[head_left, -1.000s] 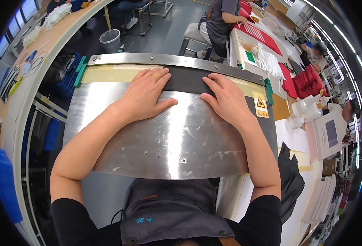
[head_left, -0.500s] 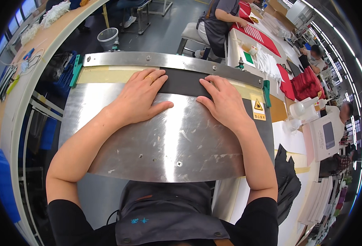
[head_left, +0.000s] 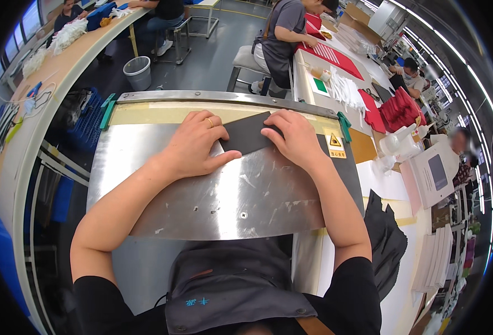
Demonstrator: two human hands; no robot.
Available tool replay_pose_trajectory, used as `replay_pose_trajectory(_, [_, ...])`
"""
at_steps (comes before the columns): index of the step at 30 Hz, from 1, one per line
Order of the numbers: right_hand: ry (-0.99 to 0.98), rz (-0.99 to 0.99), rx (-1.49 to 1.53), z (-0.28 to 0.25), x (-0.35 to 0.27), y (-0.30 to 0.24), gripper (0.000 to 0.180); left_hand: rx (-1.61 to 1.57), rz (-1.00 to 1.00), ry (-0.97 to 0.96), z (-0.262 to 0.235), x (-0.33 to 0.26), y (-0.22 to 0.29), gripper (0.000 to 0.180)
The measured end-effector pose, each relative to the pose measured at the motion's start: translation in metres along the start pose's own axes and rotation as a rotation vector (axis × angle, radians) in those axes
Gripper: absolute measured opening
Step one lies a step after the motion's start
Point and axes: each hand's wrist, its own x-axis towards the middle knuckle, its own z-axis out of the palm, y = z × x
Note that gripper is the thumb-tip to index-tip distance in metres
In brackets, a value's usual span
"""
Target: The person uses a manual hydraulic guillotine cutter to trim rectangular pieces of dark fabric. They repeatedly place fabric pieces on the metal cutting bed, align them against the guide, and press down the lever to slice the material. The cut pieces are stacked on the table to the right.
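Brushed metal plate (head_left: 174,209) in a busy workroom, with clock directions read from its centre and 12 at the top: a long metal bar (head_left: 224,99) crosses the far edge at 12 o'clock, green clamps (head_left: 108,111) stand near its ends at 10 and 2, a grey bin (head_left: 138,72) stands on the floor towards 11, and ragged black material (head_left: 386,245) lies towards 4. Just off the plate's centre, at 1 o'clock, a dark strip (head_left: 249,134) lies near the bar but apart from it. Its left end meets the bent fingers of the left hand (head_left: 193,142), whose thumb stands apart along the near edge; the fingertips and thumb of the right hand (head_left: 297,137) rest over the other end. Whether either hand pinches the strip or merely presses it cannot be told. Sound handling, as a judgement, calls for light, even contact at both ends, the two hands turning together so that the strip neither buckles nor slips, and fingertips kept clear of the bar. The strip's long axis runs roughly from half past 8 to half past 2, its right end pointing up towards the bar, so that it lies skewed to the bar rather than parallel.
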Motion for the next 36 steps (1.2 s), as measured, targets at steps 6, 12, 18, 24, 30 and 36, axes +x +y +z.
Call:
replay_pose_trajectory(6, [0.021,-0.108,0.131,0.018,-0.002,-0.019,0.048,0.030,0.070,-0.011,0.027,-0.008,0.005,0.076])
replay_pose_trajectory(12, [-0.082,0.061,-0.129,0.011,-0.005,-0.002,0.056,-0.011,0.059,-0.132,0.029,-0.012,0.009,0.094])
replay_pose_trajectory(18, [-0.082,0.147,-0.102,0.017,-0.004,-0.007,0.051,-0.068,0.047,-0.082,0.023,-0.026,0.013,0.088])
replay_pose_trajectory(24, [-0.106,0.122,0.109,0.012,-0.026,-0.033,0.069,-0.800,-0.466,0.275,0.008,-0.016,0.001,0.058])
replay_pose_trajectory(30, [-0.213,0.021,0.014,-0.013,-0.087,-0.073,0.104,-0.714,-0.414,0.213,0.016,-0.011,-0.006,0.056])
replay_pose_trajectory(36, [0.230,-0.222,0.075,0.010,-0.145,-0.094,0.070,-0.690,-0.348,0.173,0.020,-0.017,-0.036,0.050])
